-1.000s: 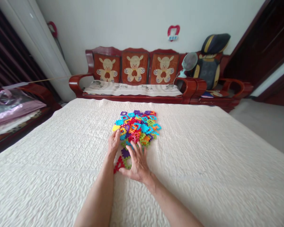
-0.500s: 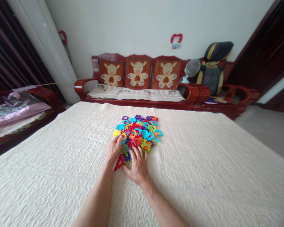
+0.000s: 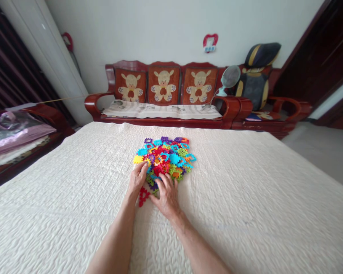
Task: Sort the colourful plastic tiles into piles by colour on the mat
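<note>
A heap of colourful plastic interlocking pieces [image 3: 175, 159] with toothed edges lies on the quilted cover. My left hand [image 3: 138, 177] rests at the heap's left front edge, cupped against it; its fingers are partly hidden, and no piece shows in its grasp. Fingers spread, my right hand [image 3: 168, 195] lies over the front of the heap, with fingertips touching pieces. Between the two wrists is a red triangular piece [image 3: 143, 196], close to my right thumb. A yellow piece [image 3: 138, 159] sits just beyond my left hand, and a green square piece [image 3: 175, 173] is beyond my right fingers.
The cream quilted cover [image 3: 246, 190] spreads out around the heap. Behind it stands a wooden sofa [image 3: 98, 102] with bear cushions [image 3: 164, 86]. A small fan [image 3: 230, 77] and a chair with a dark headrest [image 3: 263, 55] are at the right; a pink plastic bag [image 3: 23, 131] lies left.
The red triangular piece has turned slightly between my wrists. Both hands stay at the heap with little movement. The whole view has shifted a little.
</note>
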Motion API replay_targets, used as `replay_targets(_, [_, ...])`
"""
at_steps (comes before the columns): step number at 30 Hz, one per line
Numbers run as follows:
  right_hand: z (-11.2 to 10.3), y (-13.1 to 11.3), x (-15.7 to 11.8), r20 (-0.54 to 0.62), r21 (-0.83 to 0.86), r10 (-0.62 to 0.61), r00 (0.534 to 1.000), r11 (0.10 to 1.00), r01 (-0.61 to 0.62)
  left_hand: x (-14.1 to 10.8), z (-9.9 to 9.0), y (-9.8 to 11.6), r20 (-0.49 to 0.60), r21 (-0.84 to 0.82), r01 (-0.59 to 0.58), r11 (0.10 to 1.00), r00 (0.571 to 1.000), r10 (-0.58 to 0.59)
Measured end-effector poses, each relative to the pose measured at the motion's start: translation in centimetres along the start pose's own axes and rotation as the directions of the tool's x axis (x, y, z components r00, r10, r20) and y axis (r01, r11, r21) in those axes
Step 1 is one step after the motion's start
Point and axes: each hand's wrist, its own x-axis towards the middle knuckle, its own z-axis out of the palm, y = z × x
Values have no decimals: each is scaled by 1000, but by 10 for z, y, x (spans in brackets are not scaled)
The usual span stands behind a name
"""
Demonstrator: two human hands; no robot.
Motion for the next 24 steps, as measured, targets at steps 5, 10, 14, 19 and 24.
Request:
replay_targets(5, [-5,-5,1,-87,16,-21,996,1000,22,4,1,-4,-61,-15,25,1000,998,-26])
replay_targets(10, [-15,-21,0,-27,146,-175,984,973,177,9,2,-12,-160,-14,81,997,984,-82])
replay_targets(14, [-10,-22,0,130,144,-264,956,959,245,9,6,-16,-160,-14,77,997,984,-79])
replay_targets(19, [-3,-15,1,91,100,-238,967,968,229,9,6,-12,-138,-15,53,998,989,-54])
replay_targets(24, [-8,-18,3,-38,161,-239,970,957,242,7,7,-7,-165,1,63,998,984,-62])
